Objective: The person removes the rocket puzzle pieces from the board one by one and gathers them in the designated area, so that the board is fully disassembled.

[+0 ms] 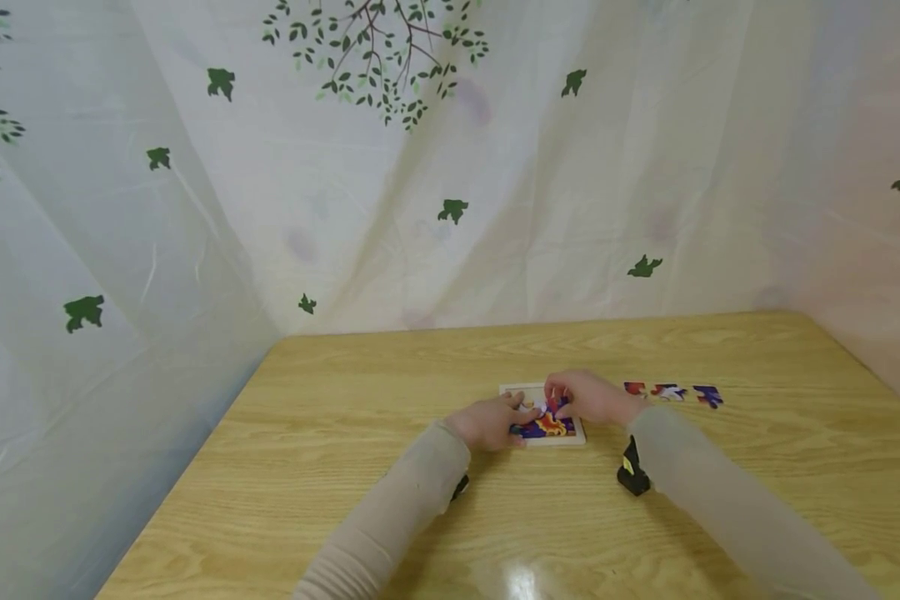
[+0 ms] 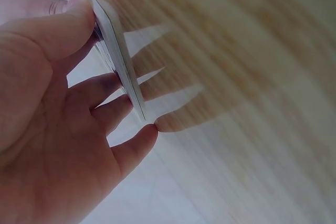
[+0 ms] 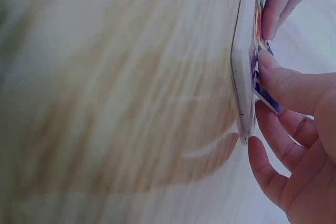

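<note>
The left hand [image 1: 489, 423] rests on the left side of the puzzle tray [image 1: 555, 442], its fingers loosely extended and spread; the left wrist view shows the thumb on the near rim and other fingertips along the tray, and it pinches nothing that can be seen. The tray lies flat on the wooden table [image 1: 360, 400]. Its lower part is filled with a joined orange and purple picture, while pale base shows bare toward the top, so the picture looks partly assembled; the hands hide how many gaps there are.

At the tray's right side, the right hand [image 1: 591, 397] pinches a blue-faced piece [image 3: 269, 101] between thumb and fingers. The piece is tilted above the tray's surface, apparently not yet seated. Farther right, a red piece [image 1: 634, 388], a white-and-purple piece [image 1: 669, 392] and a purple piece [image 1: 708, 396] lie apart in a row on the table, outside the tray.
</note>
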A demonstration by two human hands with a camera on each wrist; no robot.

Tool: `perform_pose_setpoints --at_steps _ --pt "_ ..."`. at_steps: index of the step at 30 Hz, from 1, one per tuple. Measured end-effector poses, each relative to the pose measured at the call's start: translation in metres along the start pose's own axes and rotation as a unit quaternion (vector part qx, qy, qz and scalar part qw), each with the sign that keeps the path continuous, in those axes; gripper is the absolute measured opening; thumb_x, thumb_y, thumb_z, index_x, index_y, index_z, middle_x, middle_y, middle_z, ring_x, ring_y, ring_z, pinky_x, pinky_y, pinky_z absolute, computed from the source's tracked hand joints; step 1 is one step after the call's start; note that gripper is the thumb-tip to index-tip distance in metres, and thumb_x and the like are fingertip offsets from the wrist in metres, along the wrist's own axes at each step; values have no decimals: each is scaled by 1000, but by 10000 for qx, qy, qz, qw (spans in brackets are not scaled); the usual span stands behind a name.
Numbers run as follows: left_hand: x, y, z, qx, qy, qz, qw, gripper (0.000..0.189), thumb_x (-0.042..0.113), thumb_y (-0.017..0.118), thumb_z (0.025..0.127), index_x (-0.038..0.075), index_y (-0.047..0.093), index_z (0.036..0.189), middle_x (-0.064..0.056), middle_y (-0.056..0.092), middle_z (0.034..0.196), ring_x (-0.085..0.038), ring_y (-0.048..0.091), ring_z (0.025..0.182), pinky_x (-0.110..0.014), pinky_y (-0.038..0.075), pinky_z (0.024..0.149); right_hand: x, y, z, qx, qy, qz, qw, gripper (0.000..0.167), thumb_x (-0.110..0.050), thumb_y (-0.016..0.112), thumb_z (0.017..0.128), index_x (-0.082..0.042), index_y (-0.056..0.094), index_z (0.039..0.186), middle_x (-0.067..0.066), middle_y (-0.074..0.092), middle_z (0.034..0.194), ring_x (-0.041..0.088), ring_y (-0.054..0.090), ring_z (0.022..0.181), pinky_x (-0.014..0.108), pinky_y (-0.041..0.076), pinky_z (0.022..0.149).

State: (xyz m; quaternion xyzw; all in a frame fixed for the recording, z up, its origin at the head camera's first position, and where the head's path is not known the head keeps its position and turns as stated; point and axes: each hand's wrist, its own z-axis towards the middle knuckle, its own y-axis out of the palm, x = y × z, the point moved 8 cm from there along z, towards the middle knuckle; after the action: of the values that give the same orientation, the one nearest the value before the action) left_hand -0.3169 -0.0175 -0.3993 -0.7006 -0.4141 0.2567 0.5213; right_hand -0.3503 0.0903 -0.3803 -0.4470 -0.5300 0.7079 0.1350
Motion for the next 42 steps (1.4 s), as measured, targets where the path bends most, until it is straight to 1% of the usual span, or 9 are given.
perform_pose_setpoints --at_steps 7,17,21,25,29,32,36,39,42 --pt "0 0 1 -35 -4 -45 10000 58 40 54 93 37 32 146 -3 20 158 -22 22 144 -33 27 114 2 -2 -1 50 126 82 9999 14 -3 67 86 -11 59 94 1 63 91 19 59 89 41 49 80" --pt "0 -3 2 52 18 35 10000 58 39 55 93 36 32 146 -4 22 157 -22 24 144 -32 27 114 2 -9 -6 212 -14 373 9991 13 -1 64 87 -11 59 94 -1 59 83 13 53 76 31 45 68" --pt "-1 -4 3 81 21 85 9999 58 39 56 92 36 33 146 -4 23 157 -22 24 143 -31 28 113 4 -9 -6 342 -11 468 9983 11 -2 64 87 -9 61 95 0 61 85 12 54 77 31 46 68" --pt "-1 -4 2 89 23 109 9999 58 39 56 92 35 34 146 -5 24 157 -22 24 144 -30 28 113 7 -11 -8 473 53 521 9975 10 -3 65 87 -9 62 95 1 62 88 14 57 81 34 48 71" --pt "0 -4 2 113 72 118 9998 58 38 57 92 35 35 146 -5 24 157 -22 24 143 -29 28 113 10 -15 -12 531 231 560 9967 9 -6 65 88 -10 63 96 1 64 90 16 59 86 38 50 75" --pt "1 -4 2 97 65 31 9999 58 38 57 92 35 35 146 -5 23 157 -22 23 144 -30 27 114 10 -19 -15 582 321 719 9952 9 -8 64 89 -8 65 98 1 64 90 16 58 85 37 49 76" --pt "1 -4 2 43 -1 -78 10000 57 39 55 93 36 34 146 -4 21 158 -21 21 144 -31 25 114 6 -25 -21 682 241 1024 9921 12 -7 62 90 -4 65 101 2 64 89 15 58 84 34 49 74" --pt "1 -4 2 18 -10 -86 10000 58 39 55 93 36 33 146 -4 20 158 -21 21 145 -32 25 114 4 -30 -27 777 217 1143 9902 12 -8 62 91 -4 66 101 2 64 89 14 58 83 33 50 75" --pt "1 -3 3 19 7 -79 10000 58 39 55 93 36 33 146 -4 20 158 -21 21 145 -31 25 115 6 -34 -35 866 299 1203 9885 12 -10 62 91 -5 66 100 3 64 89 14 58 83 31 50 73"
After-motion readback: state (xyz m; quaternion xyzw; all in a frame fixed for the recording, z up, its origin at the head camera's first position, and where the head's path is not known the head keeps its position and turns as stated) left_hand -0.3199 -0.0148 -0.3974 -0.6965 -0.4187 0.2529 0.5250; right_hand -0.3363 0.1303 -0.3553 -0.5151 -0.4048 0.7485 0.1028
